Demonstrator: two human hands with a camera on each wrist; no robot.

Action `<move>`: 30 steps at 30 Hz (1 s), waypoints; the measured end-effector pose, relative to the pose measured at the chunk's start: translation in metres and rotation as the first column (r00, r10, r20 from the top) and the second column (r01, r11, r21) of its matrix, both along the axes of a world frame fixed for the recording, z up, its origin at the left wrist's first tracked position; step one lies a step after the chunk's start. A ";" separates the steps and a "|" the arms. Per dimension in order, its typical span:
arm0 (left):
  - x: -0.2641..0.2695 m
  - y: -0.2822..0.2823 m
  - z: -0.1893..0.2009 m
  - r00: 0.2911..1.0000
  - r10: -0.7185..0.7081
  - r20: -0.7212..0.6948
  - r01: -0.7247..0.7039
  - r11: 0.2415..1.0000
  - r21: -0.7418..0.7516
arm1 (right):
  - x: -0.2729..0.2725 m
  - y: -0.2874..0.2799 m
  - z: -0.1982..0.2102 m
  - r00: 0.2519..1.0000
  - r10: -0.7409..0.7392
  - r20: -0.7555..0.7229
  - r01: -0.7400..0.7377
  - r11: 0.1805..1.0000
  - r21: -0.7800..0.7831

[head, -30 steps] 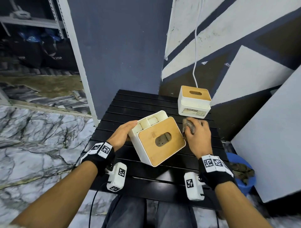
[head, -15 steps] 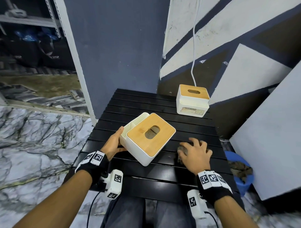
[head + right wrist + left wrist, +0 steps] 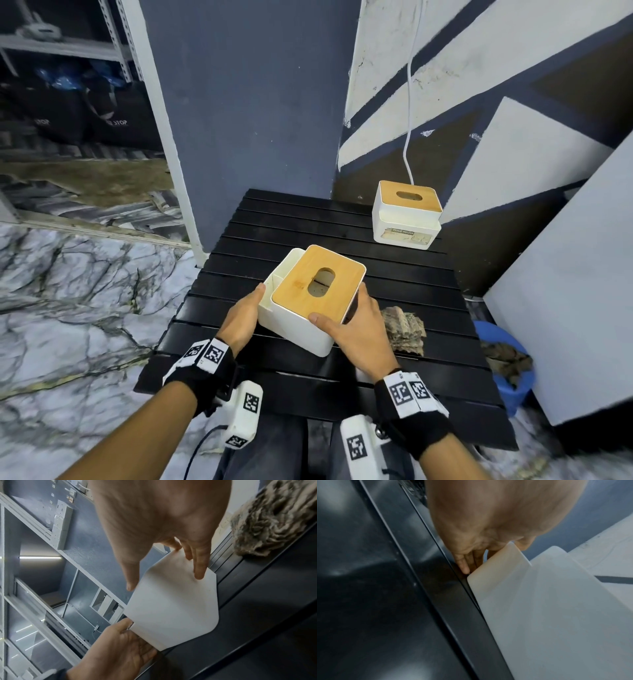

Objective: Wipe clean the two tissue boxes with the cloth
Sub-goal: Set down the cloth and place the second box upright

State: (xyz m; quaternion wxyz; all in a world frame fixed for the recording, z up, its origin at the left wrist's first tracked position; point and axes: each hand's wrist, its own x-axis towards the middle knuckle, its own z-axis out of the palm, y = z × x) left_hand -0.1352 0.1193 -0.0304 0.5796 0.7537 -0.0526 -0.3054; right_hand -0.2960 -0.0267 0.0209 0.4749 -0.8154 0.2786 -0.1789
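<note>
- We are gripping the near white plastic tissue box with the oval-slotted bamboo lid [image 3: 317, 294] on the black slatted table [image 3: 428, 284], our left hand [image 3: 241, 317] and right hand [image 3: 359, 329] clasping opposite sides, fingers curling around its walls.
- We are leaving the crumpled brown-grey cloth [image 3: 404, 329] lying loose on the slats just beside our right hand.
- We are judging this a repositioning step between wipes, not wiping itself.
- The second white, bamboo-lidded tissue box [image 3: 406, 214] is waiting at the table's far right corner, well apart.
- Next, we are needing to free the right hand and pick up the cloth.
</note>
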 end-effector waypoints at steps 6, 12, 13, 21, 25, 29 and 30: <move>-0.028 0.011 0.003 0.985 -0.090 0.149 0.091 0.996 0.002 | -0.003 -0.029 0.009 0.996 0.056 -0.067 -0.058 0.998 -0.033; -0.021 0.018 0.027 0.936 -0.166 0.311 0.131 0.983 0.130 | -0.005 -0.076 0.027 0.938 0.250 -0.239 -0.245 0.968 0.055; -0.015 0.018 0.032 0.926 -0.154 0.344 0.113 0.984 0.138 | -0.004 -0.082 0.030 0.925 0.286 -0.250 -0.276 0.958 0.076; 0.023 -0.012 0.067 0.848 -0.281 0.449 0.252 0.960 0.124 | 0.003 -0.074 0.054 0.948 0.132 -0.290 -0.176 0.976 -0.129; 0.031 -0.026 0.067 0.703 -0.512 0.494 0.427 0.859 0.283 | -0.006 -0.011 0.045 0.976 -0.031 -0.216 -0.077 0.877 -0.473; 0.031 -0.033 0.060 0.595 -0.653 0.467 0.511 0.757 0.407 | -0.006 0.024 0.022 0.965 -0.031 -0.259 -0.121 0.826 -0.550; 0.031 -0.034 0.058 0.590 -0.661 0.464 0.521 0.751 0.407 | -0.006 0.024 0.018 0.966 -0.040 -0.255 -0.116 0.815 -0.567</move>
